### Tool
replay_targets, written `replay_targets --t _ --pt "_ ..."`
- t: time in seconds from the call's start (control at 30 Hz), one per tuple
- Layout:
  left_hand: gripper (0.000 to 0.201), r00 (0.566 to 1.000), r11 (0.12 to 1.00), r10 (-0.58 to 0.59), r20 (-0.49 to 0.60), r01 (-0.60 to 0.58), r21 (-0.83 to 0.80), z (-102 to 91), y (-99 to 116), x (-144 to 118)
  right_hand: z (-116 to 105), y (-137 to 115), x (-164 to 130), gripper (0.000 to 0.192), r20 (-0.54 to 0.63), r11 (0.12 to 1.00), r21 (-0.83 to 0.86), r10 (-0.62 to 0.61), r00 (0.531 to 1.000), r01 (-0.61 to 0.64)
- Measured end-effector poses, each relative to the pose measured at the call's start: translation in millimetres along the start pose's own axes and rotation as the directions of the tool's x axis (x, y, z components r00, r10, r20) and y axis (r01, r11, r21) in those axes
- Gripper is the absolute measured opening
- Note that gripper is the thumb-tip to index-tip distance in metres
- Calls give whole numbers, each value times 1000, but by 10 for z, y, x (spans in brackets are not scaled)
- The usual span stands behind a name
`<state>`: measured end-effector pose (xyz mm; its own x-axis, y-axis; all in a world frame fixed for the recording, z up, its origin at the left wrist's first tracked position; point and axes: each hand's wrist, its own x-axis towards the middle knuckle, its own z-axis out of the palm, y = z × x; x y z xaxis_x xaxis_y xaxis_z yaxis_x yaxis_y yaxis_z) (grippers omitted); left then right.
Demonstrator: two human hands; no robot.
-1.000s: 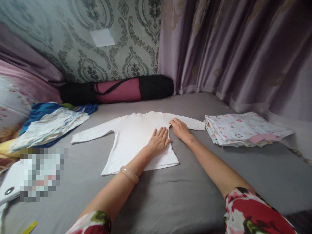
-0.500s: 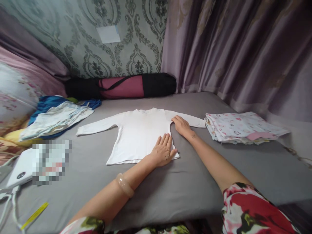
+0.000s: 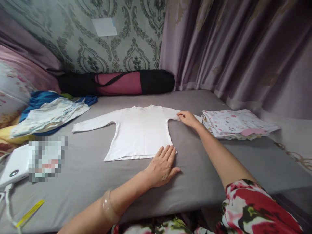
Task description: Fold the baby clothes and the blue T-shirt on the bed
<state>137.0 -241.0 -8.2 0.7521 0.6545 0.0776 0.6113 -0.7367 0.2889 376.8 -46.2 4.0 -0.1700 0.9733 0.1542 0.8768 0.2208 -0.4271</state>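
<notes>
L hand [image 3: 161, 167]: fingers [image 3: 166, 152] flat, open on 5 o'clock corner of white long-sleeved cloth shirt [image 3: 142, 130]. R hand [image 3: 189, 119]: fingers bent at 2 o'clock sleeve [image 3: 172, 113], can't tell grip. Shirt's on grey-sheeted bed [image 3: 202, 182]; folded white floral clothes [image 3: 231, 123] @ 3 o'clock.

No lettering or numbers can be read, the yellow strip [image 3: 30, 213] being too small to decipher.

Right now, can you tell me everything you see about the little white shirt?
The white shirt looks like soft, plain cloth, with long sleeves and a neck opening. It lies flat on the grey sheet, sleeves spread wide, neck pointing away, hem nearest. The left hand rests its fingers on the hem's right corner; the right hand is at the right-side sleeve, partly hiding it.
</notes>
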Motion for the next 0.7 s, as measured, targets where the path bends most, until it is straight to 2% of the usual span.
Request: replay_targets --t 0.1,0.17,0.23,0.3,0.4,0.57,0.63,0.7 --pt "62 997 989 78 -12 -78 -125 -84 -12 -40 -195 150 12 37 -26 967 -201 155 988 -157" --pt "49 993 966 90 -72 -105 -237 -165 -35 -32 -303 225 9 38 7 900 -379 235 972 -215" --pt "39 984 941 7 -180 -68 -332 -246 -89 0 -373 268 2 39 76 817 -533 305 949 -220" --pt "35 949 930 -127 -288 12 -368 -310 -208 42 -404 285 -3 40 134 764 -613 351 927 -201" --pt "33 907 946 -235 -348 131 -297 -353 -545 94 -404 285 -1 39 158 751 -632 366 917 -191" --pt "36 918 971 -237 -316 231 -59 -331 -1235 96 -378 290 32 40 143 740 -638 383 913 -211" --pt "39 920 953 -292 -260 302 -2 -312 -1384 93 -380 296 49 39 127 739 -635 387 913 -225" --pt "45 905 922 -369 -211 385 34 -284 -1428 101 -397 302 65 36 112 736 -636 385 916 -231"
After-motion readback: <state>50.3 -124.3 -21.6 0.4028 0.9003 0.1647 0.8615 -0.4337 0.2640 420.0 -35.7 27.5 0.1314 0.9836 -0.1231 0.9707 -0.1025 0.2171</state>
